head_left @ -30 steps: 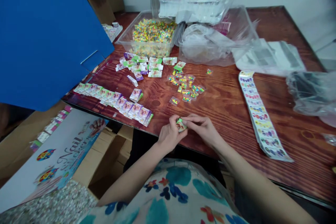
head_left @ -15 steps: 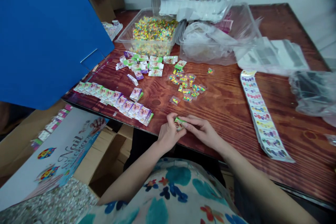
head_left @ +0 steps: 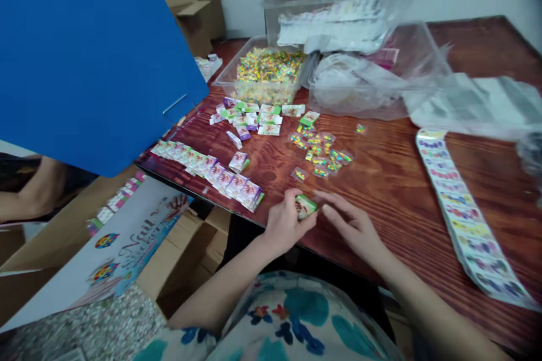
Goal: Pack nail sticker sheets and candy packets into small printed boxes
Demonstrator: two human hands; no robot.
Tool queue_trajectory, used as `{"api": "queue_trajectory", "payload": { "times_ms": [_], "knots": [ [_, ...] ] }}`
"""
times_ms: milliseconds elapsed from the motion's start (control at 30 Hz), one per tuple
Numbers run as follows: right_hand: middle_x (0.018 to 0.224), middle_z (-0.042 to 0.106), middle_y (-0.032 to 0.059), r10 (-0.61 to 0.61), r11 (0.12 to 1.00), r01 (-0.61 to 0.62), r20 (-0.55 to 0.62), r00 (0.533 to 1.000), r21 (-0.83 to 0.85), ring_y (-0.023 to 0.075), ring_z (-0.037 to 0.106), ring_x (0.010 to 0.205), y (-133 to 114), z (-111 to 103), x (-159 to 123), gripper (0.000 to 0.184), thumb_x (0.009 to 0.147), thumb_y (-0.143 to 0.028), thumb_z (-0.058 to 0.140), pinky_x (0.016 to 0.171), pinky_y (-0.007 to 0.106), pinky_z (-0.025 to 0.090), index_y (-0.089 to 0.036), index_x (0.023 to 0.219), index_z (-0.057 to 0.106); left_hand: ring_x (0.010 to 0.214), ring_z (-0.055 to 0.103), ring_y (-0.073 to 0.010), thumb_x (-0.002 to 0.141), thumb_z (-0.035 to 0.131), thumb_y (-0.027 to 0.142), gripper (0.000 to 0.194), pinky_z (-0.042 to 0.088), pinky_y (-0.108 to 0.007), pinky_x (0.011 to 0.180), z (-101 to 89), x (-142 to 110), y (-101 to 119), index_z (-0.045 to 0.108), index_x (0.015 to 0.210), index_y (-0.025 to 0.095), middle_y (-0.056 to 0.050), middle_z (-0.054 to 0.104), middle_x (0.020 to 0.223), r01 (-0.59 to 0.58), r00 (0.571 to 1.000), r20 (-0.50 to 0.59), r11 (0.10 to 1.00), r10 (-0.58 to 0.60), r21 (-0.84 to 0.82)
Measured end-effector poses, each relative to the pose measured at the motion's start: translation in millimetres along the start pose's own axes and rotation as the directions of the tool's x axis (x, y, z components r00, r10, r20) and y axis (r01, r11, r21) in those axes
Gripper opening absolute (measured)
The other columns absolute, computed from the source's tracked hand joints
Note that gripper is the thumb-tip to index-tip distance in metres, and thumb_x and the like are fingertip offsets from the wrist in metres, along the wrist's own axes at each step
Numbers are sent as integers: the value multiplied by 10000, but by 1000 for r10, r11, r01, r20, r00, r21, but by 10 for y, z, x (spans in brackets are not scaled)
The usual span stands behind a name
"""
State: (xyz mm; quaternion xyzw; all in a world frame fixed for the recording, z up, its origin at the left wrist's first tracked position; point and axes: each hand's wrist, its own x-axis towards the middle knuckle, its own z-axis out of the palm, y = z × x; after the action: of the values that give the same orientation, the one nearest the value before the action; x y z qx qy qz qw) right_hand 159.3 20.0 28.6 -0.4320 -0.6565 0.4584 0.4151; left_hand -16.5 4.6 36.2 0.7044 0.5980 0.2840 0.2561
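Note:
My left hand [head_left: 285, 223] grips a small green-and-white box [head_left: 304, 206] between thumb and fingers, just above the table's front edge. Close on its right, my right hand [head_left: 353, 225] has its fingers stretched toward the box, slightly apart from it and with nothing visible in them. Beyond my hands lie several small clear packets of colourful candy [head_left: 324, 152]. To the left runs an overlapping row of small purple and green boxes [head_left: 212, 170]. Behind that row is a loose pile of similar boxes [head_left: 254, 117].
Candy packets fill a clear tub [head_left: 254, 87] at the back. Beside it, another clear container [head_left: 359, 102] holds plastic bags. A folded sticker strip [head_left: 459, 197] lies right. A blue panel [head_left: 93, 56] blocks the left. Cardboard boxes [head_left: 178, 254] stand below; another person's arm [head_left: 38, 194] shows far left.
My right hand has come off the small box and its fingers have spread. My left hand still holds the box. The camera view has shifted, moving the scene rightward and down.

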Motion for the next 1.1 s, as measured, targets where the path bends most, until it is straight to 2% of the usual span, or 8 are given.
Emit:
{"api": "queue_trajectory", "payload": {
  "times_ms": [67,167,300,433,633,867,1000,1100],
  "knots": [
    [972,716,57,52,999,-52,-123,991,7,204,662,817,37,-36,66,344,892,-459,570,804,358,534,-252,1146,674,910,674,-218,836,600,424,422,507,-309,784,-298,194,0,420,1165,231,-63,653,1034,-34,991,-119,987,53,156],
    [899,714,64,38,998,-45,-142,989,-47,203,646,736,101,-82,173,319,843,-472,626,728,355,528,-220,1020,708,918,671,-252,875,549,454,444,496,-335,790,-782,595,-141,419,1223,210,-74,666,997,198,962,-255,903,-103,382],
    [874,704,66,-42,990,29,-92,995,-137,213,644,769,151,-118,276,285,853,-445,613,736,357,509,-218,992,713,1118,598,-303,871,568,371,418,465,-344,868,-1121,1048,-453,454,1206,149,-170,606,1202,386,920,-214,669,-327,636],
    [840,693,67,-126,964,108,-60,990,-241,218,647,779,194,-130,358,239,871,-402,580,741,356,504,-219,931,720,1082,623,-293,854,600,356,479,468,-332,857,-1094,1168,-619,433,1244,134,-176,640,1159,374,894,-100,606,-437,702],
    [925,701,99,-133,866,107,-19,991,-488,230,649,789,255,-179,582,229,880,-291,526,715,349,494,-196,923,730,1062,621,-339,856,592,351,497,471,-398,855,-1028,1072,-629,430,1264,117,-211,618,1157,344,895,-58,604,-442,719],
    [965,711,86,-122,698,114,40,992,-707,209,636,839,213,-143,1197,239,900,-242,510,738,294,461,-192,977,731,1197,478,-359,901,496,449,488,408,-461,967,-1016,1187,-516,461,1295,165,-184,540,1250,174,985,-117,649,-130,740],
    [1095,656,125,-141,626,108,24,990,-773,249,576,1000,196,-94,1664,270,895,-241,523,871,337,426,-179,1077,712,1229,469,-378,896,484,481,571,403,-476,963,-1138,1571,-665,382,1376,191,-215,479,1343,402,912,-225,633,-344,662],
    [1247,559,189,-129,570,42,-39,991,-820,320,480,1160,222,-141,1990,371,877,-259,555,970,412,367,-146,1219,642,1193,525,-383,873,496,537,668,437,-454,916,-1238,1817,-848,343,1414,176,-248,483,1347,491,858,-215,619,-467,613]
  ]
}}
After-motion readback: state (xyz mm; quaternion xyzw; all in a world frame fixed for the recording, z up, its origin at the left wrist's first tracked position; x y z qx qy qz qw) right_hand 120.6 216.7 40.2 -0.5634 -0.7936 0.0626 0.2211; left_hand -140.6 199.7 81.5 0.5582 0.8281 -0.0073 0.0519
